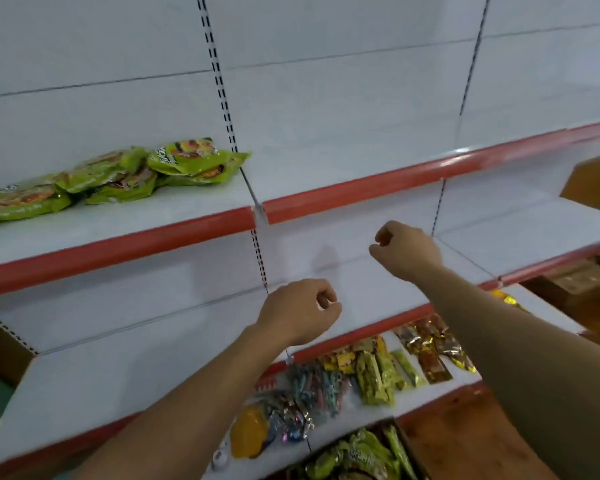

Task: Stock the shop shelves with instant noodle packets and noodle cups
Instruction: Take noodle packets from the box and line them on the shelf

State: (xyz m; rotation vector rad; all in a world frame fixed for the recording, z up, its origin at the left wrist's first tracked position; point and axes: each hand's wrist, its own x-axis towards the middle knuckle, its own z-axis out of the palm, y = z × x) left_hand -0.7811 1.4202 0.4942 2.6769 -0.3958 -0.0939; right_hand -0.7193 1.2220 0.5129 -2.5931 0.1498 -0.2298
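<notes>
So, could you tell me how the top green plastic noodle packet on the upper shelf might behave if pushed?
The top green plastic noodle packet looks puffy and crinkled, so probably light and floppy at its edges. Its glossy film would likely slide over the green packets beneath, perhaps toppling off that loose pile.

Green noodle packets, flat and overlapping in a loose row; left on the upper shelf

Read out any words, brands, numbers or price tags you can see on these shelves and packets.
No text here can be read.
green noodle packets: white lettering, too blurred to read.
snack packets: print too small and blurred.
green packets at the bottom edge: lettering blurred.
red shelf edges: no labels or price tags visible.
</notes>
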